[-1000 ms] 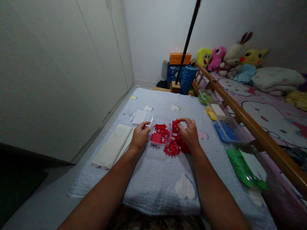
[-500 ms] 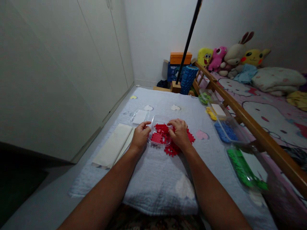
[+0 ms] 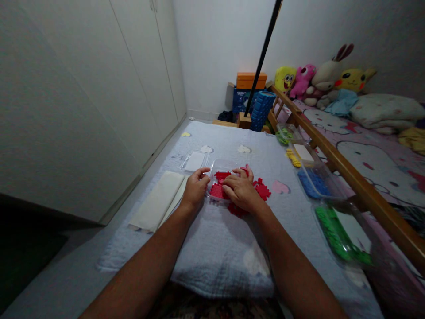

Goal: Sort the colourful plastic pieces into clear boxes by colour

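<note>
A clear plastic container (image 3: 222, 163) with red interlocking plastic pieces (image 3: 218, 191) in it stands on the cloth. My left hand (image 3: 196, 188) is closed at its left rim, thumb and fingers at the wall. Over the right part of the container is my right hand (image 3: 241, 189), its fingers bent down among the red pieces and hiding several of them. A red piece (image 3: 246, 168) sticks up by its outer fingers. More toothed red pieces (image 3: 263, 190) lie on the cloth to the right, partly under that hand.
To the left lie a folded cream cloth (image 3: 157, 201) and a clear lid with a white card (image 3: 195, 161). Along the wooden bed rail (image 3: 332, 161) stand containers of yellow pieces (image 3: 293, 157), blue pieces (image 3: 312, 184) and green pieces (image 3: 335, 232). A white cupboard (image 3: 133, 88) borders the left side.
My right hand has shifted left and inward from the container's right rim, and its fingers now reach over the red pieces inside. My left hand stays at the left rim.
</note>
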A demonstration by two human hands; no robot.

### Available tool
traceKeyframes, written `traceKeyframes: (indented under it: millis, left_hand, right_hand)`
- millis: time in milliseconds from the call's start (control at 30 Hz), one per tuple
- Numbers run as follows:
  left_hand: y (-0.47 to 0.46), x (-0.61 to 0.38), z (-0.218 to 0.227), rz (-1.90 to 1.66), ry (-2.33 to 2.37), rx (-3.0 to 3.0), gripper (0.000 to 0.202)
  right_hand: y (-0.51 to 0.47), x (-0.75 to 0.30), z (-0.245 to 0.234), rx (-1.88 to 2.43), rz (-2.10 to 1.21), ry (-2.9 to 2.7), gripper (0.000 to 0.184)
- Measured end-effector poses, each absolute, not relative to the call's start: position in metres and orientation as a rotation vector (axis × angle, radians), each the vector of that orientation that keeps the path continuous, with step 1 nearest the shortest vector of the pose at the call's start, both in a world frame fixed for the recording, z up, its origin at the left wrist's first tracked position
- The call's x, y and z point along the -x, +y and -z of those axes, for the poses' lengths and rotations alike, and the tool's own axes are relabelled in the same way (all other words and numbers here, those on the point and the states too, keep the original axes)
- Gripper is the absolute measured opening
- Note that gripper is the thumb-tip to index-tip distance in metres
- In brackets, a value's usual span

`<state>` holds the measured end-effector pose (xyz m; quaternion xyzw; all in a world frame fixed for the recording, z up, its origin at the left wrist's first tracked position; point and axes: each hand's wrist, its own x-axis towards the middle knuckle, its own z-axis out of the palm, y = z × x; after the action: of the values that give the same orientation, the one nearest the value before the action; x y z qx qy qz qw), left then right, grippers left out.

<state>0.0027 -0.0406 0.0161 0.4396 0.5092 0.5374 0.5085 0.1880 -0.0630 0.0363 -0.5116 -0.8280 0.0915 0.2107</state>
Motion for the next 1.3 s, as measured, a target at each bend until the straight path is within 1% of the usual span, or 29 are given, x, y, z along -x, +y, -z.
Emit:
traceKeyframes:
  millis: [133, 367, 633, 767, 1000, 1167, 1300]
  left_hand:
    - [-0.041, -0.002, -0.016, -1.293, 1.23, -1.061, 0.042]
    - [-0.04, -0.002, -0.014, -1.289, 1.216, -1.051, 0.044]
    - [-0.041, -0.003, -0.016, -1.282, 1.234, -1.044, 0.044]
    - [-0.041, -0.003, -0.017, -1.28, 1.24, -1.043, 0.044]
    - [-0.04, -0.003, -0.015, -1.271, 1.237, -1.042, 0.046]
    - [-0.04, -0.003, -0.014, -1.276, 1.225, -1.05, 0.045]
    - [-0.04, -0.003, -0.015, -1.282, 1.215, -1.044, 0.044]
  right_hand:
    - [-0.063, -0.188, -0.035, 1.486, -0.225, -2.29, 0.031]
    - [-0.062, -0.189, -0.032, 1.426, -0.309, -2.283, 0.031]
    - [-0.053, -0.212, -0.031, 1.511, -0.197, -1.944, 0.03]
    - [-0.049, -0.226, -0.028, 1.577, -0.189, -1.834, 0.034]
    - [-0.057, -0.206, -0.033, 1.606, -0.201, -2.081, 0.043]
    - [-0.061, -0.194, -0.035, 1.552, -0.265, -2.23, 0.041]
    - [-0.061, -0.195, -0.033, 1.491, -0.266, -2.202, 0.043]
